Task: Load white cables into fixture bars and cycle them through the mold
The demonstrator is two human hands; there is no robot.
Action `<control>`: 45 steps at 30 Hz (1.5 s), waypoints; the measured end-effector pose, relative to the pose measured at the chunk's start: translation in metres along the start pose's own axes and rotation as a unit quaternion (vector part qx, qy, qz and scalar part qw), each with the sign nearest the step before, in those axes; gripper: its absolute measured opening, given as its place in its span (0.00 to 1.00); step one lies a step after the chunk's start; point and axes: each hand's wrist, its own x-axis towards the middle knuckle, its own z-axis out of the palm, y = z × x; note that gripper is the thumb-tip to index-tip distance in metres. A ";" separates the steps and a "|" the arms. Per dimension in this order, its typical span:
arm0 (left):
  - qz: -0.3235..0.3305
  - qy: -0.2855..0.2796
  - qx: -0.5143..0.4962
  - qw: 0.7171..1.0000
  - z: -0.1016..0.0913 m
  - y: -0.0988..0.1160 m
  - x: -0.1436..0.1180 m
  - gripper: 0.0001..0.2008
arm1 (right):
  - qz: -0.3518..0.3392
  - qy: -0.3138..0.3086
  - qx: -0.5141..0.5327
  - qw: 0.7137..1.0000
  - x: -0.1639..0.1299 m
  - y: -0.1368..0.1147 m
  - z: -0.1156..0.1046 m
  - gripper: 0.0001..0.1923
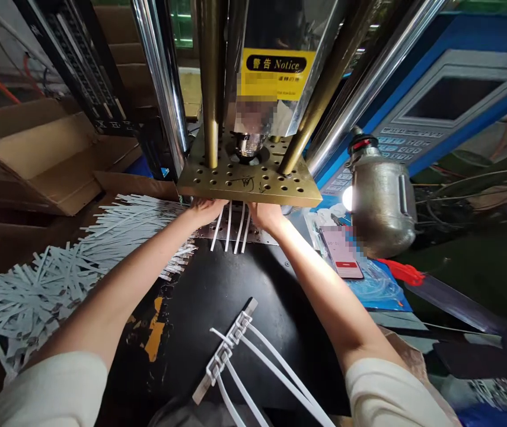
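I have both hands pushed in under the brass perforated plate (253, 178) of the press, so most of each is hidden. My left hand (206, 209) sits at the left of a row of four white strips (230, 228), my right hand (265, 214) at the right of it, and the strips fan out toward me from between them, lying over the metal fixture (262, 237) below the plate. The fingers of both hands reach in at the far ends of the strips, but the plate covers them, so I cannot tell whether either hand is pinching, pressing or lying flat.

Nearer to me, on the black table (209, 284), lies a moulded set of white strips joined on a small grey bar (226, 350), its tails running off toward the lower right, well apart from the hands. To my left a large heap of loose white strips (57, 279) spreads across the bench, reaching just beside my left forearm. Behind it stands an open cardboard box (48, 160).

Above the plate rise the chrome and brass columns (211, 77) and a yellow notice label (277, 71). To my right stand a dented metal canister (382, 204) with a lit lamp (347, 198) at its side, a phone (342, 252) lying flat just beside my right forearm, and the blue control panel (440, 112) further back
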 end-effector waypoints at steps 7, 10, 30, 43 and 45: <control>-0.007 -0.006 -0.001 1.000 -0.019 0.038 -0.010 0.25 | -0.001 0.009 0.001 1.000 -0.020 -0.024 -0.021 0.25; 0.035 -0.012 -0.034 0.999 -0.019 0.045 -0.079 0.29 | -0.034 0.014 0.025 0.999 -0.101 -0.028 -0.033 0.20; 0.044 0.114 0.128 0.984 0.023 0.043 -0.371 0.34 | -0.035 -0.028 0.001 0.999 -0.370 -0.084 -0.050 0.36; 0.016 0.119 0.116 0.986 0.024 0.049 -0.372 0.33 | -0.004 -0.027 0.046 0.999 -0.383 -0.076 -0.039 0.36; 0.015 0.121 0.114 0.986 0.025 0.049 -0.372 0.33 | -0.005 -0.026 0.046 0.999 -0.383 -0.076 -0.040 0.36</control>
